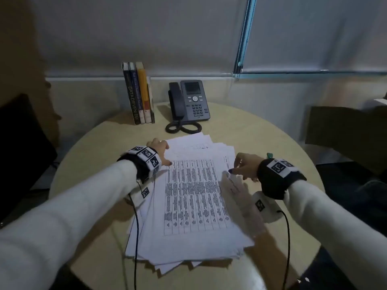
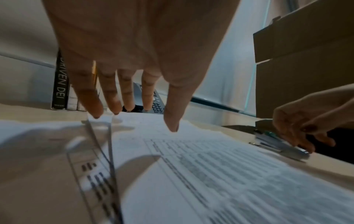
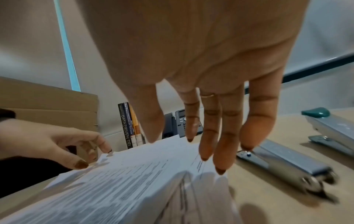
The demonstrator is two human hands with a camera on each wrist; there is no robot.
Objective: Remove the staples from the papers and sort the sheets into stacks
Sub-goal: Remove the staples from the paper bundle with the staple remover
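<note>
A loose pile of printed sheets lies fanned in the middle of the round beige table; a sheet with a table of text is on top. My left hand rests its straight fingertips on the pile's far left corner. My right hand touches the pile's far right edge with straight fingers. Neither hand grips anything. A grey stapler with a green cap, swung open flat, lies on the table just right of my right hand. In the head view only its green tip shows.
Several books stand upright at the table's far edge, with a desk phone and its coiled cord beside them. A cardboard box sits off the table to the right. A dark chair stands at the left.
</note>
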